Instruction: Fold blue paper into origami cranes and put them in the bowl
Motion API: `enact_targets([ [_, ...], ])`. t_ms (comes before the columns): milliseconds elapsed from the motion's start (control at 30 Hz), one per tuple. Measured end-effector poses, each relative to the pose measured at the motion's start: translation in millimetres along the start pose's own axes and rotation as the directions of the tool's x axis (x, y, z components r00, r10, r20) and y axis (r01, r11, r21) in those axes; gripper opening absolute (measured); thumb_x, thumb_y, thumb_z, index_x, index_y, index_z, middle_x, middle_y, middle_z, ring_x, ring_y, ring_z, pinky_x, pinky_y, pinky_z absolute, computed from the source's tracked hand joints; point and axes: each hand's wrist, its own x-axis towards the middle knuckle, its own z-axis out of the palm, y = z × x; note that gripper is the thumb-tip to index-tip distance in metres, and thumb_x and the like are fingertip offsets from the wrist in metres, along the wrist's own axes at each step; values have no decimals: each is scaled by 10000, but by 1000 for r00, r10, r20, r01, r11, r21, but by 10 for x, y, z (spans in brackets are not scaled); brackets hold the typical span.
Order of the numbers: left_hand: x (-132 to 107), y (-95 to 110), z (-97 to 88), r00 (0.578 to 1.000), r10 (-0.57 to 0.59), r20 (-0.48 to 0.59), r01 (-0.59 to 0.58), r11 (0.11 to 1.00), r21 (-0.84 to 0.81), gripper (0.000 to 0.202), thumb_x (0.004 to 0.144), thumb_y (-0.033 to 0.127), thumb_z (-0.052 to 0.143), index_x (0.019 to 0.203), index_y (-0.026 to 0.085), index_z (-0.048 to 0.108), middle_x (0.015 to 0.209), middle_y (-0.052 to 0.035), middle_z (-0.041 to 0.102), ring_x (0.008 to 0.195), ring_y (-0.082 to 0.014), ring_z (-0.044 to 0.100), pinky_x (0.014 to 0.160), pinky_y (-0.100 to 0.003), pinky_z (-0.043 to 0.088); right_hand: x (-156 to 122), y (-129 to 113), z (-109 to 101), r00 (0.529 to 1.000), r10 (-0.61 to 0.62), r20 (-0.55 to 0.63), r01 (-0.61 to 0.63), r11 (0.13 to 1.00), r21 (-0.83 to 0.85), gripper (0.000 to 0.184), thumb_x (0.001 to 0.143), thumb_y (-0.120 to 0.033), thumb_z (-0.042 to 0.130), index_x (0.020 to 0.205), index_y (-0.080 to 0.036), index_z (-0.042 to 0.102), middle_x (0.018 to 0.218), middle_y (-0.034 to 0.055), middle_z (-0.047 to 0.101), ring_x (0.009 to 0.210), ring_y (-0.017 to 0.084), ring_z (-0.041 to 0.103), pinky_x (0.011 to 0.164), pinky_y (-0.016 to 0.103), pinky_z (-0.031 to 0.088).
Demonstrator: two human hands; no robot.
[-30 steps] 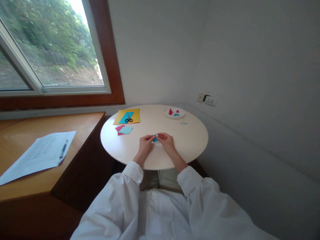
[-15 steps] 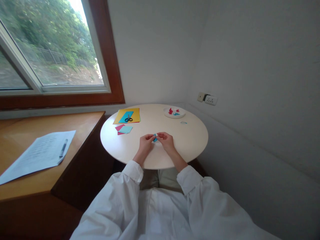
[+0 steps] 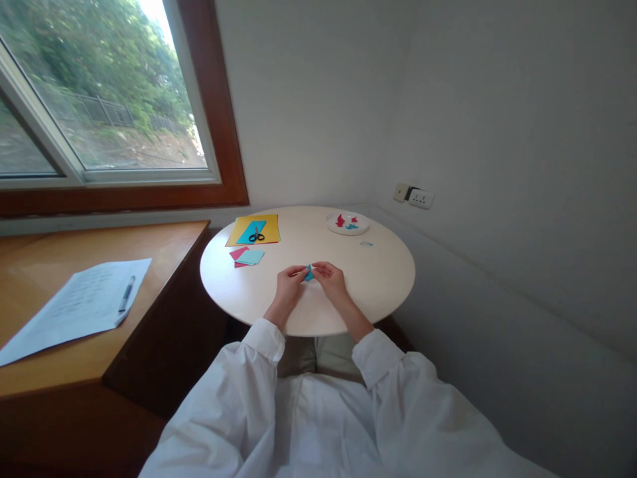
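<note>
Pinching a small blue paper piece (image 3: 309, 273), the left hand (image 3: 289, 284) has its thumb and forefinger pressed together on the paper's left side, near the front middle of the round white table (image 3: 239, 292). The right hand (image 3: 332, 280) curls in from the other side, its thumb tip at the paper and its fingers bent close above; whether they grip it is too small to tell. On the tabletop, from the left, red paper (image 3: 237, 253) lies partly under a pale blue square (image 3: 251, 257); behind them, black-handled scissors (image 3: 256, 236) rest on a blue sheet (image 3: 247, 236) atop a yellow sheet (image 3: 271, 229). Rightward, a white plate (image 3: 331, 224) holds 2 red pieces and some blue, with a small translucent item (image 3: 366, 243) just in front. Around the table stand a window (image 3: 109, 99), a wooden desk (image 3: 164, 240) bearing a printed page (image 3: 79, 299) and pen (image 3: 127, 294), then pale walls (image 3: 308, 99) and a socket (image 3: 421, 198).
</note>
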Motion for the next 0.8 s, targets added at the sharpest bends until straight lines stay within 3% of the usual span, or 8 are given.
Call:
enact_targets([
  [233,-30,32,6,997,-70,21,71,997,-22,335,449,296,832,681,123,664,613,-32,654,594,-123,587,633,-271,439,-17,-19,-9,1000,9,5,-10,1000,9,295,538,-333,743,776,-193,638,651,11,682,639,170,646,651,311,523],
  [400,-34,28,-8,994,-105,19,106,994,-28,409,467,291,830,809,122,682,661,-43,673,607,-116,594,621,-255,433,-20,-24,-10,1000,13,5,-13,1000,27,332,527,-311,743,814,-198,619,640,-9,666,626,153,636,657,302,528],
  [800,-39,32,-6,987,-137,85,139,990,-24,326,482,306,827,703,96,710,683,-69,678,606,-109,562,602,-250,412,-6,-19,-16,1000,17,12,-18,999,45,339,504,-295,757,800,-189,630,666,4,665,668,163,639,686,322,536],
])
